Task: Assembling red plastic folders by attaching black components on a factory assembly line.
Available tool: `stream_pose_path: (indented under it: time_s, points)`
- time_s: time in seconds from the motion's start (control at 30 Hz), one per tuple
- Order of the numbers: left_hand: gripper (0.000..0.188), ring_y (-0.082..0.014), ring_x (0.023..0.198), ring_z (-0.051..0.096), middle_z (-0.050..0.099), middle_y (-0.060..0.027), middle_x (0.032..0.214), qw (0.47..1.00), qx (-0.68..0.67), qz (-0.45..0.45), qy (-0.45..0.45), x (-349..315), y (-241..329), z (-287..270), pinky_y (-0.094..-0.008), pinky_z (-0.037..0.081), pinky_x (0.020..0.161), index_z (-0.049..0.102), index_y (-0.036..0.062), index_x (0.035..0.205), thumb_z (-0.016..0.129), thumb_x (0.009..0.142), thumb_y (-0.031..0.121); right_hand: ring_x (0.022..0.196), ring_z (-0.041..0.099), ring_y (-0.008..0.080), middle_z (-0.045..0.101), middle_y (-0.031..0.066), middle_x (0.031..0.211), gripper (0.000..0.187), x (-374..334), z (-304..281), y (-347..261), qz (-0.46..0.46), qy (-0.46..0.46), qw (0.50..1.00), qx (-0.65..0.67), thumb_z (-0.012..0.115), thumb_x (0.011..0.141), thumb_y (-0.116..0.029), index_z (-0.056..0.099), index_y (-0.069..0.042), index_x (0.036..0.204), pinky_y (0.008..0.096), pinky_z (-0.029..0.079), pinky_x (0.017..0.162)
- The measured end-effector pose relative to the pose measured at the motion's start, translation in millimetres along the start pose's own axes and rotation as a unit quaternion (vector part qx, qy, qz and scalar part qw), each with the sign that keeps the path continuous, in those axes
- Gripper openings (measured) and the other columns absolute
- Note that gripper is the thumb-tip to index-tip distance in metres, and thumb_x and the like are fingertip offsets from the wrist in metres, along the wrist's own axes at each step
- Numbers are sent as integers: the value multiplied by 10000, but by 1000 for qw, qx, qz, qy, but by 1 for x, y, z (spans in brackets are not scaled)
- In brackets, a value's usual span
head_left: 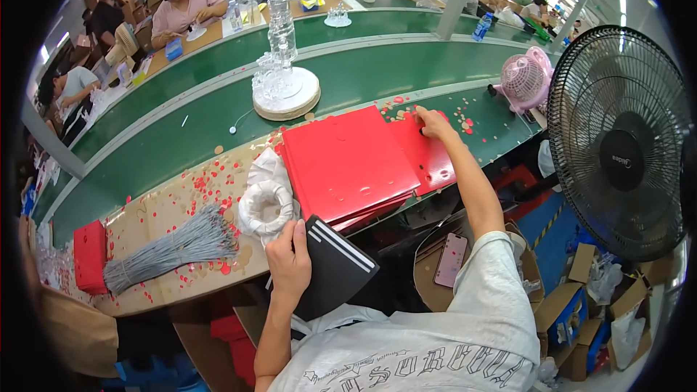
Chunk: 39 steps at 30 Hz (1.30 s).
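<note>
Lying just right of the red stack [348, 163], long axis part-hidden, the red sheet [421, 151] sits under the nearer right hand [435, 126], fingers curled, left hand [289, 252] off the stack's near-left corner, fingers bunched, either grip unclear.

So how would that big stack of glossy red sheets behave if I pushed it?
The red stack would probably shift unevenly, since its lower edges sit out of line. Its top looks glossy, so it may be slippery.
</note>
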State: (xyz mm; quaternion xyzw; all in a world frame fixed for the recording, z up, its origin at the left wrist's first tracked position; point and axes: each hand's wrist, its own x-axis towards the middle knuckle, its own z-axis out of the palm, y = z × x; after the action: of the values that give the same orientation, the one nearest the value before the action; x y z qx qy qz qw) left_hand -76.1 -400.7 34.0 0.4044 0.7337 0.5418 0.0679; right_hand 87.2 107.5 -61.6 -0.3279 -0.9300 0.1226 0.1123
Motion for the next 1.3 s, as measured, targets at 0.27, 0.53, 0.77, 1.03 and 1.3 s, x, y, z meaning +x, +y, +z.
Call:
stream_pose_path:
  time_s: [0.27,0.53,0.77,1.03,1.3]
  points:
    - [256,-453,597,563,554,-251,640,998,55,-21,5,20,-4,-2,-484,386,536,623,-9,814,604,995,171,971,702,308,731,134,1091,175,-47,-72,-199,-177,227,939,186,672,834,-36,690,-18,1007,426,548,799]
    - [288,-426,590,614,584,-236,613,997,74,-31,-9,33,-5,-3,-479,426,533,640,0,758,626,976,189,978,658,280,640,130,1240,364,-174,-43,-330,-372,62,911,168,750,803,-3,709,-49,1161,356,588,743]
    - [295,-429,577,612,577,-235,599,999,22,11,-23,20,-9,1,-489,441,521,631,14,721,659,949,199,953,653,230,640,92,1141,191,-182,-34,-327,-256,-12,898,358,815,752,-3,741,-42,924,336,564,806]
    - [217,-373,533,610,579,-231,601,999,24,31,-27,23,-7,-2,-425,423,506,695,-7,812,655,947,158,933,666,217,646,98,1158,305,-190,-32,-326,-267,38,911,312,831,755,-22,784,-89,1049,321,573,735]
    - [265,-416,562,618,574,-229,586,998,29,28,-40,24,-1,7,-490,444,508,627,28,718,653,941,166,912,644,193,640,82,1076,151,-186,-41,-315,-208,-26,890,404,826,748,-8,749,-32,876,313,531,799]
